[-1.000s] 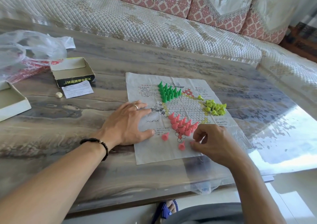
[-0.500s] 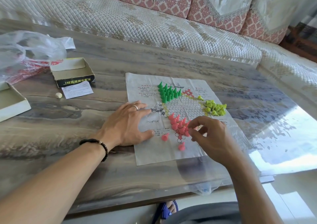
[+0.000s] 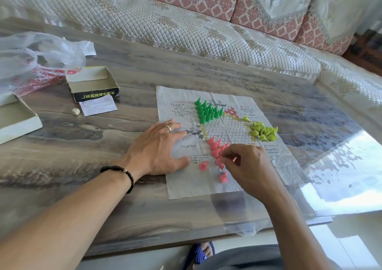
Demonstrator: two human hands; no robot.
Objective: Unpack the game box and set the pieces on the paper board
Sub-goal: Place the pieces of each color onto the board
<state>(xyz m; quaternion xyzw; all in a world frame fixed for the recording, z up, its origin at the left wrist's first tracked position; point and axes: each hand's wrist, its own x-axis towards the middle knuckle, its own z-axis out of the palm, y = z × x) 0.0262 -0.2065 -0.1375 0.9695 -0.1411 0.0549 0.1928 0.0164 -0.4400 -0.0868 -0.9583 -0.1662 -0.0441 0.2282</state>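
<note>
Paper board (image 3: 208, 187): lies flat at the centre of the frame on the table (image 3: 103, 187), printed with a hexagon-cell star grid and blocks of small red and black text too fine to read.
Right hand (image 3: 248, 166): fingers curled, fingertips pinched together over the lower pink pieces; a bit of pink shows between them, but whether they hold a piece I cannot tell.
Left hand (image 3: 157, 147): fingers spread flat, pressing the board's left edge; ring on one finger, dark bead bracelet at the wrist.
Pink pieces (image 3: 216, 146): clustered on the grid's lower point, just left of the right hand; two more stand apart below.
Green pieces (image 3: 207, 111): upright in a group on the upper left point.
Yellow-green pieces (image 3: 263, 131): heaped at the right point, several tipped over.
Game box (image 3: 93, 83): open, upper left; black side with white Chinese characters seen upside down.
Leaflet (image 3: 98, 105): beside the box, print unreadable.
Plastic bag (image 3: 31, 57): far upper left.
</note>
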